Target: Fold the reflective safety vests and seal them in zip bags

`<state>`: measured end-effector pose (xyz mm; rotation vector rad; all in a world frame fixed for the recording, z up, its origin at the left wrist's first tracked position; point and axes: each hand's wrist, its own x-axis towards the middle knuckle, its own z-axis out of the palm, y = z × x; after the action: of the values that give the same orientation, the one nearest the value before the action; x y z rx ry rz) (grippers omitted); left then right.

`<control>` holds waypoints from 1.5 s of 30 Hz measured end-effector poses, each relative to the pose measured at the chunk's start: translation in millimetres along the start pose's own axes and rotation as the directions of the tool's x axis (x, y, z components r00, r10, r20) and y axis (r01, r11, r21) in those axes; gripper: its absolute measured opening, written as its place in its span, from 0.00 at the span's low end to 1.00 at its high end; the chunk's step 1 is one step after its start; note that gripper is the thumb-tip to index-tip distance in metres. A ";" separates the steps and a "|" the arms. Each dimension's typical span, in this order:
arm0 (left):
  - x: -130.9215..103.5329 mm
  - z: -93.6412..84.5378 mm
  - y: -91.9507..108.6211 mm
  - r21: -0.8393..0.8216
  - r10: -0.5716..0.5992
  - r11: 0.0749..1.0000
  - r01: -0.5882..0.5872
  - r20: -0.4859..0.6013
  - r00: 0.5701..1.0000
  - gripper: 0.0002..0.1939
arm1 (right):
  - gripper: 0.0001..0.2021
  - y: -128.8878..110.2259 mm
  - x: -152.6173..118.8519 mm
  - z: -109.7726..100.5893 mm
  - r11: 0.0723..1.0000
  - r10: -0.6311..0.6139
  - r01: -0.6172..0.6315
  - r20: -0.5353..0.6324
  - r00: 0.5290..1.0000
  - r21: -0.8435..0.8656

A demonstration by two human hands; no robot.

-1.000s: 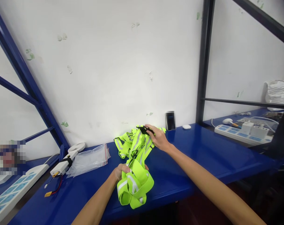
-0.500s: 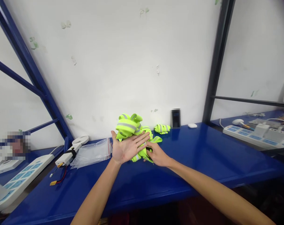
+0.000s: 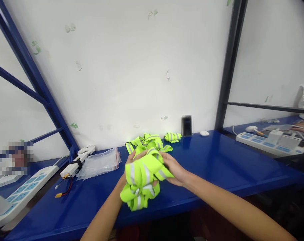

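A tangled bundle of fluorescent yellow-green reflective straps [image 3: 144, 174] with silver stripes is held up over the front of the table, between both hands. My left hand [image 3: 128, 162] is on its left and far side, thumb showing, most of its fingers hidden behind the fabric. My right hand [image 3: 176, 170] grips it from the right, fingers curled into the bands. Just beyond lies a loose pile of the same straps [image 3: 152, 140] against the wall. A smaller rolled piece [image 3: 173, 136] sits to its right.
Clear zip bags [image 3: 99, 164] and a white handheld fan [image 3: 86, 150] with wires lie on the left of the blue table [image 3: 207, 164]. At the back right stand a dark blurred device [image 3: 187, 126] and a small white case [image 3: 204, 133]. Power strips [image 3: 26, 187] flank the frame posts.
My left hand was open, palm up, in front of the straps. The bundle has come off the pile toward me and is now between both hands.
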<state>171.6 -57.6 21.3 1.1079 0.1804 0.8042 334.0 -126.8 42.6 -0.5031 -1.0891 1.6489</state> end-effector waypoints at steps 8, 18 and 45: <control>4.9 -15.6 -24.6 -0.100 -0.052 0.994 0.043 -0.095 0.994 0.33 | 0.12 -20.5 20.9 -30.0 0.992 -0.039 0.071 -0.283 0.958 0.106; 2.6 -13.4 -45.4 -0.077 -0.142 0.988 0.133 -0.132 0.981 0.24 | 0.17 -27.9 32.4 -41.6 0.932 -0.351 0.360 -0.363 0.863 -0.045; 22.1 -45.8 -41.5 0.623 0.581 0.779 -0.073 -0.673 0.458 0.13 | 0.15 -29.1 37.3 -57.5 0.657 -0.747 0.577 -0.517 0.417 -0.485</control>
<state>184.2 -18.2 -29.7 1.1705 1.1072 1.7386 379.9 -68.3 45.6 -0.6475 -0.7404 0.4974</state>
